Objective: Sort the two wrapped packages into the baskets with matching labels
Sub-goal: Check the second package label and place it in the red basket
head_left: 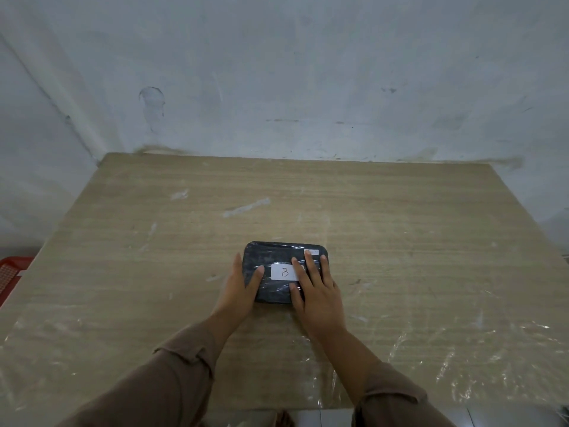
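A dark rectangular package (271, 257) wrapped in clear film lies flat on the wooden table (400, 241), near its middle front. A white label marked "B" (284, 272) is stuck on its top. My left hand (240, 291) cups the package's left side, thumb on top beside the label. My right hand (317, 291) lies flat on the package's right half, fingers spread and covering the label's right end. No second package is in view.
A red basket (12, 272) shows partly past the table's left edge, lower than the tabletop. A stained pale wall (277, 87) rises directly behind the table's far edge. Clear plastic film (462, 349) covers the near part of the tabletop.
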Demonstrator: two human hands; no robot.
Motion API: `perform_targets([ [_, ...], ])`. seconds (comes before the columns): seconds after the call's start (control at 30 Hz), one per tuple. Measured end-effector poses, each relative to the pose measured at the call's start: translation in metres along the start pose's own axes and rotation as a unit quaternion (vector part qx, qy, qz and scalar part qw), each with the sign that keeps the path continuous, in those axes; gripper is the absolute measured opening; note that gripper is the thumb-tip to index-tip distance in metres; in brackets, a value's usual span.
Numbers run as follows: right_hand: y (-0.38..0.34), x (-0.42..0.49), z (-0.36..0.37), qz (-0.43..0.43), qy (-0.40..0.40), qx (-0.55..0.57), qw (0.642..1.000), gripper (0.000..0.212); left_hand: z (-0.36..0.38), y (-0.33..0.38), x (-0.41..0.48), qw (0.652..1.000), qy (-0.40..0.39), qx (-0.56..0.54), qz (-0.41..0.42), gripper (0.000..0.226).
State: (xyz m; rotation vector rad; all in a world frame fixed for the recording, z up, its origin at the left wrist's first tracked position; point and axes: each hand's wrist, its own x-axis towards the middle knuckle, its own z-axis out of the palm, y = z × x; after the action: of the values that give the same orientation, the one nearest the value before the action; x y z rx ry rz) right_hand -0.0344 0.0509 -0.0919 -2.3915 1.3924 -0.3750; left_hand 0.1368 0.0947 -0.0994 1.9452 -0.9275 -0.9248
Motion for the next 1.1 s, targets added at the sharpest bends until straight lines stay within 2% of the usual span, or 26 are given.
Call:
perform_targets([
  [0.1, 0.003, -0.005, -0.002, 0.009, 0.025, 0.027, 0.999, 0.052, 0.0, 0.008, -0.002, 0.998, 0.005, -0.048, 0.046, 0.048],
  [0.27, -0.002, -0.014, -0.007, 0.016, 0.04, 0.096, 0.994, 0.052, -0.008, 0.023, -0.009, 0.993, -0.033, -0.068, 0.092, 0.058],
  [0.43, -0.04, -0.015, -0.012, 0.045, 0.128, 0.169, 0.976, 0.047, -0.056, 0.012, -0.023, 0.987, -0.017, -0.12, 0.108, 0.06],
  [0.57, -0.086, -0.022, -0.002, 0.072, 0.129, 0.203, 0.968, 0.053, -0.117, -0.015, -0.037, 0.983, -0.003, -0.151, 0.105, 0.059],
  [0.87, -0.219, -0.057, 0.053, 0.081, 0.132, 0.22, 0.963, 0.048, -0.262, -0.081, -0.082, 0.977, 0.028, -0.179, 0.113, 0.056],
  [1.1, -0.284, -0.061, 0.081, 0.069, 0.103, 0.211, 0.97, 0.047, -0.329, -0.115, -0.089, 0.978, 0.062, -0.172, 0.102, 0.056],
])
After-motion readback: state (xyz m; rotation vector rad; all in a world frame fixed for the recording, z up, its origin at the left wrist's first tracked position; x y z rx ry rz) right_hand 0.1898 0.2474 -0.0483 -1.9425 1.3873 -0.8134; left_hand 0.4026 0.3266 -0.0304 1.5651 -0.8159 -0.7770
